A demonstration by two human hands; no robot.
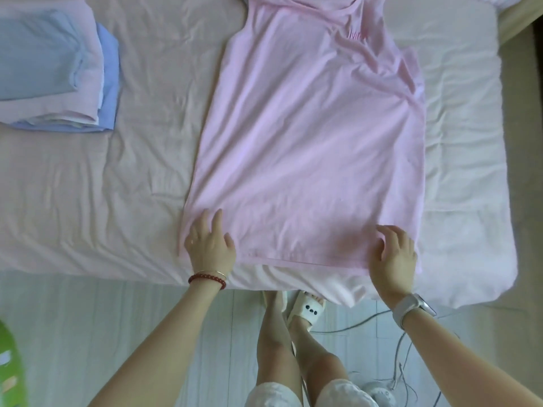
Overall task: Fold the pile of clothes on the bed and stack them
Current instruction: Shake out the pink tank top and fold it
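Note:
A pink shirt [308, 136] lies spread flat on the pale pink bed [88, 186], its neck at the far side and its hem toward me. My left hand [210, 245] rests on the hem's left corner, fingers loosely spread. Over on the hem's right corner my right hand [393, 254] lies flat with its fingers spread. The shirt's right sleeve is folded in along the right side. A stack of folded clothes [55, 63], blue and pink, sits at the far left of the bed.
The bed's near edge runs just behind my wrists. On the pale wooden floor below stand my legs in white slippers [308, 309], with grey cables [402, 348] trailing to the right. A green object [10, 365] shows at the lower left edge.

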